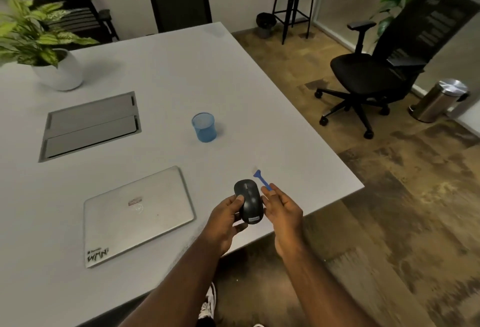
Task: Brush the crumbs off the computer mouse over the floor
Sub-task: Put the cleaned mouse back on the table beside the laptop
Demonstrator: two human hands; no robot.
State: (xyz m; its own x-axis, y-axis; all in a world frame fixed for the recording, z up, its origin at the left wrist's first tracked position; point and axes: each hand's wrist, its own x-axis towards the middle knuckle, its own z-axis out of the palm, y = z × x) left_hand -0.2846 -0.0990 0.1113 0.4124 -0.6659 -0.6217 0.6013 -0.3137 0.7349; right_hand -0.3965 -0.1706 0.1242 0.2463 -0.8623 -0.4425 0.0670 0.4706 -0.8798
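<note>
Mouse: a black computer mouse [248, 203] held above the near edge of the grey table [259, 98], just right of the closed silver laptop [135, 215]; a small white label shows at its near end.
Left hand: the left hand [225, 219] grips the mouse from the left; fingers curled beneath it, thumb pressed on its top.
Right hand: the right hand [281, 208] sits just right of the mouse; its fingers pinch the handle of a small blue brush [262, 180], the other fingers loosely bent.
Brush: the bristle end points away from the person, just beyond the mouse; whether it touches the mouse cannot be told.
Beyond the mouse: a blue mesh cup [204, 126] stands upright on the table, well apart.
</note>
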